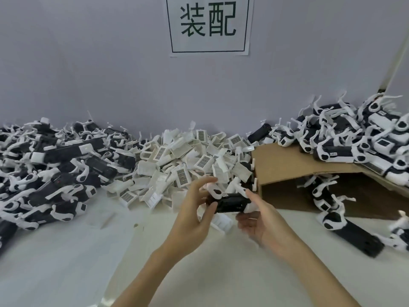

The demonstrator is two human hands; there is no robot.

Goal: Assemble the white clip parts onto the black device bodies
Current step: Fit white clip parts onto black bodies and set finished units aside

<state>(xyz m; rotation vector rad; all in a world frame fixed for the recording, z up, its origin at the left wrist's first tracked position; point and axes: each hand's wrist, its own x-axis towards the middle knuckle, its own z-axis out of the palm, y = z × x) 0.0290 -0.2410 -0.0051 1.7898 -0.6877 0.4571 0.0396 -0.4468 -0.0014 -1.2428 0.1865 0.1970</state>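
- The left hand [194,209] is pinching one end of the black oblong plastic device body [228,203]; the right hand [263,227] is cupping its other end.
- It is looking light, stiff and smooth, so gripping the flat sides seems safest.
- The pile of white plastic clip parts [188,160] is lying just behind both hands.

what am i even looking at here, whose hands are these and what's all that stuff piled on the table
There is no machine here: one camera worn on a person's head looks forward and down at their own bare hands. The left hand and the right hand together hold one black device body above a white table. Behind them lies a heap of loose white clip parts. Piles of black-and-white devices sit to the left and right, the right ones partly on a cardboard box. A paper sign hangs on the wall.
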